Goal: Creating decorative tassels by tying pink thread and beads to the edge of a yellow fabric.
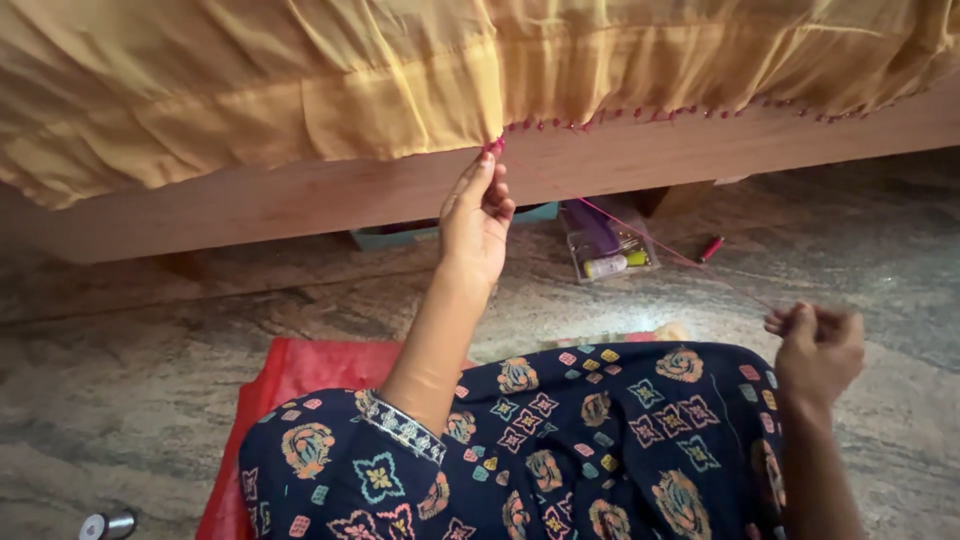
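Observation:
A yellow cloth [300, 80] hangs over the edge of a wooden bed frame [300, 195], with small pink stitches along its right hem. My left hand [478, 215] reaches up and pinches the hem at the last pink stitch. A thin pink thread [640, 232] runs taut from that spot down to my right hand [818, 350], which is closed on the thread's end above my knee. Whether a needle is in those fingers is too small to tell.
A clear plastic box [608, 245] with thread spools lies on the stone floor under the bed, a red spool [709, 249] beside it. A teal tray [400, 238] sits under the frame. A red mat [300, 375] lies beneath me. A metal spool [105, 524] sits bottom left.

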